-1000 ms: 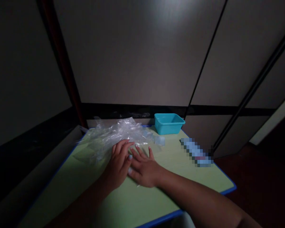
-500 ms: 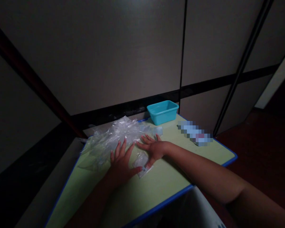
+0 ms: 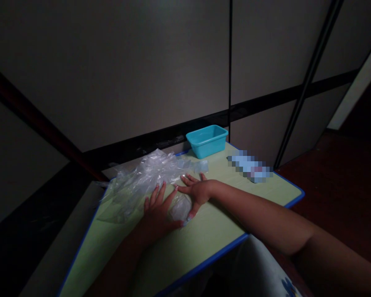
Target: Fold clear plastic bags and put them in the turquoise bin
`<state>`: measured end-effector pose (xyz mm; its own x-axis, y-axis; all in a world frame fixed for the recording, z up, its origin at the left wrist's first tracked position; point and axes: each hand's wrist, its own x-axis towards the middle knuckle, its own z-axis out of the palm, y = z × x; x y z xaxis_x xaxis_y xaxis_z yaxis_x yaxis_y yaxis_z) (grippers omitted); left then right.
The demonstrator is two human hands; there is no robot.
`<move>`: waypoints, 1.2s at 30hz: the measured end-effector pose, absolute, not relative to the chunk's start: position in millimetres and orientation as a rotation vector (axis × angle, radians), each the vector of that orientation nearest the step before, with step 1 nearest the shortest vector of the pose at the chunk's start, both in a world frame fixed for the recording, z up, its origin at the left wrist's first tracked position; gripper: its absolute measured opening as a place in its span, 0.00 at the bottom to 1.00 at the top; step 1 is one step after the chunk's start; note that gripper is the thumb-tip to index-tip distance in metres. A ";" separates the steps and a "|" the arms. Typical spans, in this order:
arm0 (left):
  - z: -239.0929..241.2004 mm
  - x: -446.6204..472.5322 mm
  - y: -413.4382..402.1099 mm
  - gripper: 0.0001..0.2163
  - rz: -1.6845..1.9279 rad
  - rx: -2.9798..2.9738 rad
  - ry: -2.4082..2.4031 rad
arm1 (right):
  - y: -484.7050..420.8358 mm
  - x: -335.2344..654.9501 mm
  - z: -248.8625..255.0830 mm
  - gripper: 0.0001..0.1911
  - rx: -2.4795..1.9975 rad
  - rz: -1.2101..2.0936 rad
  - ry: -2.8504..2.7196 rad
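A small clear plastic bag [image 3: 181, 207] lies flat on the pale green tabletop, framed between my two hands. My left hand [image 3: 159, 212] rests with fingers spread, its thumb at the bag's near edge. From the other side my right hand [image 3: 196, 193] presses down with fingers spread, its thumb close to the left thumb. The index fingertips almost meet beyond the bag. Just past the fingers spreads a crumpled heap of clear plastic bags [image 3: 153, 167].
A turquoise plastic basket [image 3: 208, 144] stands at the table's back edge, against the panelled cabinet [image 3: 160, 74]. A blurred-out flat item [image 3: 250, 167] lies to the right. The table [image 3: 222, 218] has a blue rim.
The view has shifted slightly. Both hands keep nearly the same spread pose, while the small bag between them looks more smoothed out and its near corner shows less.
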<state>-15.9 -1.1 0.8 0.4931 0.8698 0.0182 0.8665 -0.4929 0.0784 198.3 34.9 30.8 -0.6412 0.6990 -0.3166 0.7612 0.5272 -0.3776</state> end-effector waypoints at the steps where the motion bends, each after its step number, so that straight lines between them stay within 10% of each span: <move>1: 1.5 -15.7 -1.3 0.49 0.076 2.658 1.553 | 35.2 198.7 30.7 0.65 1.269 -0.740 2.638; 19: -5.6 -20.3 1.4 0.52 0.240 2.762 1.453 | 31.9 191.2 25.8 0.42 1.802 -0.431 2.786; 26: -7.7 -21.7 2.8 0.41 0.547 2.741 1.370 | 41.1 190.9 44.0 0.12 2.151 -1.632 2.588; 36: -10.2 -18.9 2.1 0.44 0.517 2.731 1.382 | 39.4 193.3 53.8 0.11 1.731 -2.769 1.782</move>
<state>-18.9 2.1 -10.2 0.5480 0.7895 0.2763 0.7770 -0.6028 0.1815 193.3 39.4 53.8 -0.4392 0.8166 -0.3744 0.0024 -0.4156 -0.9095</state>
